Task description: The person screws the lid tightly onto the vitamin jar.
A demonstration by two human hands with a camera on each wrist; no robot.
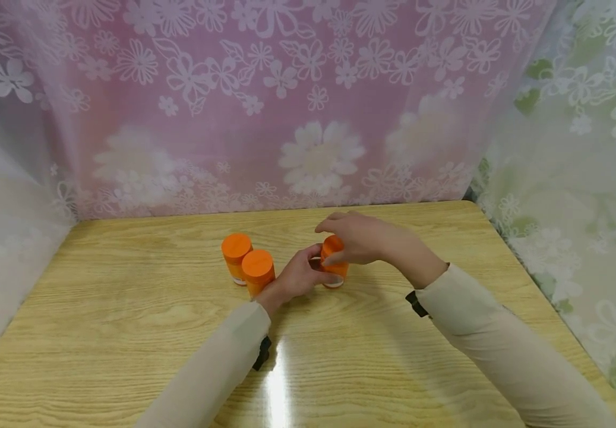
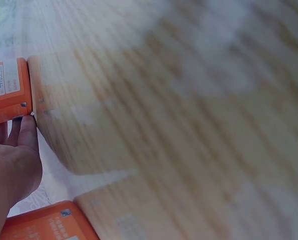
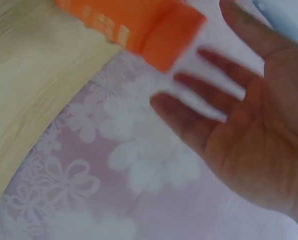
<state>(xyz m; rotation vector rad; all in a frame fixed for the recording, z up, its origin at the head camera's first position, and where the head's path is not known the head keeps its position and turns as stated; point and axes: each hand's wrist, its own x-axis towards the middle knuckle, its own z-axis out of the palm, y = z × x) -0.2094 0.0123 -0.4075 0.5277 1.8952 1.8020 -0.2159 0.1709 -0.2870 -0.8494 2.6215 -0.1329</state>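
Observation:
An orange bottle with an orange lid [image 1: 331, 242] stands upright on the table. My left hand [image 1: 298, 276] grips it low, thumb on the near side and fingers reaching round the far side. In the left wrist view, the fingers touch the base of this bottle [image 2: 18, 85], which has a white barcode label. My right hand [image 1: 363, 238] hovers around the lid. Its fingers are spread, and the right wrist view shows a gap between the hand [image 3: 259, 140] and the lid [image 3: 174, 37].
Two more orange lidded bottles stand left of my left hand: one farther back [image 1: 236, 246], one nearer [image 1: 258, 266] right beside my left wrist. The wood-grain table [image 1: 126, 333] ends at a flowered pink curtain [image 1: 222, 131] behind. A pale flowered curtain [image 1: 564, 196] hangs at the right.

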